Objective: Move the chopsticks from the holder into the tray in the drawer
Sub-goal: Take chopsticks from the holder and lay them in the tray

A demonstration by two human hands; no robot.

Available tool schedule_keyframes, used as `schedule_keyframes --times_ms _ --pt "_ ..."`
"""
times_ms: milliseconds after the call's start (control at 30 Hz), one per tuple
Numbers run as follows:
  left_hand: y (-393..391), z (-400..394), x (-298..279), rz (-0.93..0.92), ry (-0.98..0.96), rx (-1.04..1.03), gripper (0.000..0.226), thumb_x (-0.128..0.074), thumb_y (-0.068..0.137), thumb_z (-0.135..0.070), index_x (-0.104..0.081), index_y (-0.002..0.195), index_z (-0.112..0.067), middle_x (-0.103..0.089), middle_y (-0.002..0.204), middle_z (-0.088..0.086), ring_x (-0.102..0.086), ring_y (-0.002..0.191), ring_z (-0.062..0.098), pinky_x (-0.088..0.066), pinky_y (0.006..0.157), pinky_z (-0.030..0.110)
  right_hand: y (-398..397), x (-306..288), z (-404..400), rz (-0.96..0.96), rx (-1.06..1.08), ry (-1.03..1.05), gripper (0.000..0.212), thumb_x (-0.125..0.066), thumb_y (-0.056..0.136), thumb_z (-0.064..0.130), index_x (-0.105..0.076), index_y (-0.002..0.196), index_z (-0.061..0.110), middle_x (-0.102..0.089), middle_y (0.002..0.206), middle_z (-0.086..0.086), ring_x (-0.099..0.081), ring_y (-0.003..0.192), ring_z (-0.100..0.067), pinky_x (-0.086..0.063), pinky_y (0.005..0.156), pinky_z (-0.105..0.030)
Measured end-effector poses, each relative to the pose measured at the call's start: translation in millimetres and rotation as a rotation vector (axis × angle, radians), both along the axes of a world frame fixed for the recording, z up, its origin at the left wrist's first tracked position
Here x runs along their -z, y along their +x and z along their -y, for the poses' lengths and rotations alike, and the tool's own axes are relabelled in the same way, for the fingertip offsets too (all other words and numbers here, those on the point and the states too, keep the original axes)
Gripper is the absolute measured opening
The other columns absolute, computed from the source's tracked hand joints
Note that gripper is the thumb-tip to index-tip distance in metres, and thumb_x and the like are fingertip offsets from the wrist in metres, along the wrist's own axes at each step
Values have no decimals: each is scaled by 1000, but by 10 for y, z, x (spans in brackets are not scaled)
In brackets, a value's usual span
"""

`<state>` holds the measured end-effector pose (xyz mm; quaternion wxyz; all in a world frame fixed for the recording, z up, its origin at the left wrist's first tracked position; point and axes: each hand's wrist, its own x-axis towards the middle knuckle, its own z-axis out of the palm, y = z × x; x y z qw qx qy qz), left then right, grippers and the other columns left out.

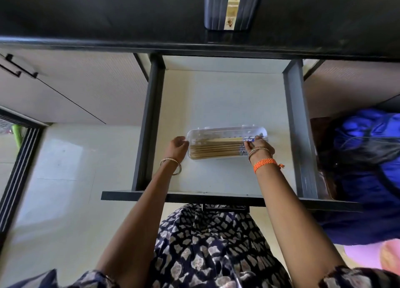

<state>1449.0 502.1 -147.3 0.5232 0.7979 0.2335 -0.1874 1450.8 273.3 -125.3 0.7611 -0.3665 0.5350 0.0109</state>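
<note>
While the drawer (218,106) stands pulled out under the dark worktop (108,13), the clear tray (225,131) lies on its pale floor with wooden chopsticks (216,148) side by side inside. Left hand (178,147) rests against the tray's left end, fingers curled. Right hand (260,147) pinches the patterned end of one chopstick at the right end. Up on the worktop sits the dark holder (232,6).

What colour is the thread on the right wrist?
Orange thread, clearest in the head view.
</note>
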Motion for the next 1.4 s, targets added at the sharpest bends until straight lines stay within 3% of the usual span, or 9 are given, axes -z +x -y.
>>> schedule_keyframes --times_ms 167,300,433,533,633,800,1000,1167,1400 --pt "-8 2 99 26 -74 35 18 -44 87 3 -61 89 0 -52 65 2 -43 61 15 -38 62 27 162 6 -126 -105 101 -24 35 -41 97 -5 -45 131 -1 -47 73 -12 -44 59 -18 -50 99 -34" --pt "-3 -31 127 -20 -111 8 28 -46 89 0 -56 113 10 -62 101 26 -56 90 28 -47 90 41 108 8 -147 -186 -195 -230 18 -47 91 -5 -53 77 4 -48 71 -7 -49 63 -22 -54 80 -29" --pt "-33 -53 168 -23 -143 2 25 -46 92 -7 -57 111 6 -61 109 31 -54 92 24 -45 99 50 56 176 -218 -63 -674 -774 25 -50 85 -6 -72 97 -5 -66 88 -13 -60 91 -23 -51 85 -34" --pt "-65 -45 168 -11 -148 -1 26 -45 93 -9 -57 109 7 -59 95 19 -54 91 25 -45 99 51 56 189 -206 65 -1213 -1415 39 -44 84 -7 -69 112 6 -67 113 -14 -61 110 -31 -51 86 -37" --pt "-77 -32 129 7 -152 8 26 -44 94 -9 -57 108 9 -58 95 16 -54 91 26 -45 96 48 105 164 -156 59 -1536 -1696 40 -42 86 -4 -62 117 10 -60 117 -14 -58 110 -34 -48 78 -39" --pt "-98 -23 98 21 -132 12 27 -45 94 -10 -57 109 9 -57 94 14 -52 89 23 -46 92 42 131 105 -107 -16 -1742 -1829 33 -45 87 -7 -60 113 7 -57 118 -13 -61 108 -33 -47 82 -38" --pt "-109 -40 102 5 -147 3 27 -47 93 -13 -57 109 7 -59 94 13 -54 88 24 -47 90 41 86 120 -74 80 -1676 -1885 28 -42 90 0 -66 101 8 -59 111 -12 -64 101 -31 -40 65 -31" --pt "-120 -56 97 -10 -136 18 29 -45 94 -12 -56 109 10 -54 71 2 -48 65 13 -44 66 25 168 220 -223 60 -1705 -1846 26 -46 92 2 -68 101 11 -64 107 -10 -67 97 -34 -45 71 -33" --pt "-120 -75 104 -20 -159 32 26 -46 94 -13 -57 106 7 -58 92 19 -53 87 28 -47 91 49 223 380 -173 24 -1806 -1875 35 -39 94 -1 -62 116 12 -67 111 -12 -65 107 -34 -50 83 -39"
